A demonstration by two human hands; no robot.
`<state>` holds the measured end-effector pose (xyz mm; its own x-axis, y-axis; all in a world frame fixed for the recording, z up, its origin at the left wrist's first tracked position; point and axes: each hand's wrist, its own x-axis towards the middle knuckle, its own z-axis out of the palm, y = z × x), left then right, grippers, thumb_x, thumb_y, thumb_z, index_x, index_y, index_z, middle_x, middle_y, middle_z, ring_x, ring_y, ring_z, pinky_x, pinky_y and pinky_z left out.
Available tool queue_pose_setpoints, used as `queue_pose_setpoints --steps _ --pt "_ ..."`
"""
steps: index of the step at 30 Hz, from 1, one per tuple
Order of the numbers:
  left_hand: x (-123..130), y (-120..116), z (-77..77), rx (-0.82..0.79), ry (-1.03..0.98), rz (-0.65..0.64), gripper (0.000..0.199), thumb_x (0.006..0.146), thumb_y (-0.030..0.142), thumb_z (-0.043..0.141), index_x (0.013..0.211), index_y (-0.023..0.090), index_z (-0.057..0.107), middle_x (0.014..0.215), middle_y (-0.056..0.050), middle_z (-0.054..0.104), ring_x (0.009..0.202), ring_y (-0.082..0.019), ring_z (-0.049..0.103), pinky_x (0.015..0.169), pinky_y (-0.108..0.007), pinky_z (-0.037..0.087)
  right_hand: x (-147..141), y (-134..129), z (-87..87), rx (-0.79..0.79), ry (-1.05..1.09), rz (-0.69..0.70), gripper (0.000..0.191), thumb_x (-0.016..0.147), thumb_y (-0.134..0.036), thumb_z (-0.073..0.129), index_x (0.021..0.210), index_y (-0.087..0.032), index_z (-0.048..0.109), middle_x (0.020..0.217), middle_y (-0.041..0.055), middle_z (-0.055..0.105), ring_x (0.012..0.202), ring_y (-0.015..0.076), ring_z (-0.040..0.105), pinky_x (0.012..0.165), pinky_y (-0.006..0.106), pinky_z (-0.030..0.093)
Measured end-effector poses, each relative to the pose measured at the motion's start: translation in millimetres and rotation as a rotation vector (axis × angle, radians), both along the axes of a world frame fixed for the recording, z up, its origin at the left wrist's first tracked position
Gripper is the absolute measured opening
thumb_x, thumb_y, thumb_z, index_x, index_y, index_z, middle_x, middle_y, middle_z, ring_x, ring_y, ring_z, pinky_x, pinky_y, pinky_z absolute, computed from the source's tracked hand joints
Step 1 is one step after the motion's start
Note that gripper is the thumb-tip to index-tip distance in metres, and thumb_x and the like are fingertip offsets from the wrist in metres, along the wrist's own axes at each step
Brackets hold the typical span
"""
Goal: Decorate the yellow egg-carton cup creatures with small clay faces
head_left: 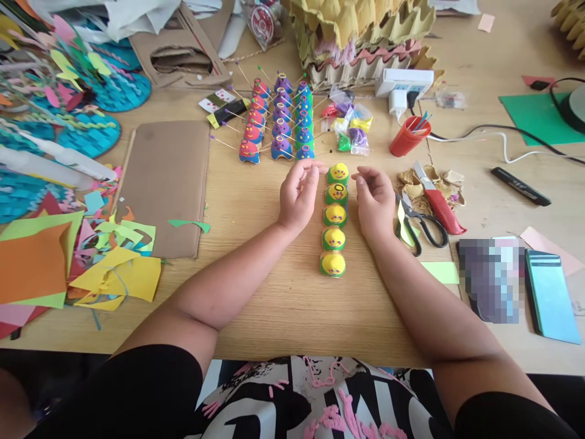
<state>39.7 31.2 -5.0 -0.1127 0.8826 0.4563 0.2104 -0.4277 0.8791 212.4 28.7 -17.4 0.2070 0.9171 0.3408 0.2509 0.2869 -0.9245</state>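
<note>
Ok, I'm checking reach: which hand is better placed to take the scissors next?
Probably the right hand: the scissors lie just beside it, and it seems to hold nothing. The left hand is farther, past the yellow figures.

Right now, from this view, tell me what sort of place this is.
Most likely a craft worktable, though whether at home or in a classroom I can't tell: scissors, yellow paper cuttings and a row of yellow-topped figures with little faces.

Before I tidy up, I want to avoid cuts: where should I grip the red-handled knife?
Probably best by the red handle, right hand coming from the right: the handle slants toward you, the metal end points away, and the scissors lie close on its left.
</note>
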Motion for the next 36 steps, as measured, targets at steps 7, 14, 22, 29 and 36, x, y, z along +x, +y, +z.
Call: queue_pose_setpoints --steps 7,14,22,29,36 --pt "1.2 -1.8 -3.7 0.039 0.106 -0.040 0.041 0.104 0.060 0.056 0.117 0.024 0.069 0.117 -0.008 0.078 0.112 -0.020 0.071 0.085 -0.031 0.055 1.5 -1.7 0.1 0.045 -0.155 -0.016 0.047 0.105 -0.032 0.045 0.150 -0.028 0.059 0.097 0.0043 0.070 0.082 0.0175 0.061 0.084 0.037 0.055" --pt "0.0 -3.1 6.0 0.178 0.365 -0.089 0.036 0.100 0.057 0.064 0.115 0.027 0.077 0.121 -0.009 0.075 0.123 -0.026 0.065 0.116 -0.046 0.046 -5.0 -16.5 14.6 0.143 -0.426 0.046 0.063 0.104 -0.028 0.044 0.167 -0.030 0.037 0.110 0.0093 0.070 0.093 0.0253 0.059 0.092 0.046 0.053" --pt "0.4 -3.3 3.3 0.201 0.359 -0.085 0.026 0.096 0.052 0.073 0.106 0.029 0.079 0.118 -0.008 0.076 0.121 -0.026 0.064 0.115 -0.049 0.047 -8.2 -24.2 18.3 0.160 -0.746 0.100 0.073 0.098 -0.018 0.041 0.170 -0.025 0.035 0.117 0.0150 0.071 0.106 0.0327 0.059 0.100 0.053 0.050" --pt "3.1 -4.5 5.3 0.253 0.294 -0.125 0.015 0.097 0.040 0.075 0.105 0.029 0.080 0.117 -0.006 0.076 0.119 -0.024 0.065 0.113 -0.047 0.048 -9.3 -27.1 21.9 0.180 -0.737 0.125 0.075 0.096 -0.017 0.043 0.170 -0.026 0.034 0.128 0.0148 0.073 0.107 0.0324 0.060 0.096 0.052 0.050" --pt "1.4 -6.6 7.8 0.152 0.254 -0.114 0.018 0.098 0.043 0.072 0.098 0.026 0.077 0.115 -0.007 0.076 0.119 -0.023 0.068 0.115 -0.046 0.050 -7.4 -24.4 19.3 0.174 -0.552 0.161 0.066 0.098 -0.025 0.051 0.163 -0.026 0.042 0.110 0.0112 0.074 0.097 0.0284 0.063 0.093 0.050 0.053"
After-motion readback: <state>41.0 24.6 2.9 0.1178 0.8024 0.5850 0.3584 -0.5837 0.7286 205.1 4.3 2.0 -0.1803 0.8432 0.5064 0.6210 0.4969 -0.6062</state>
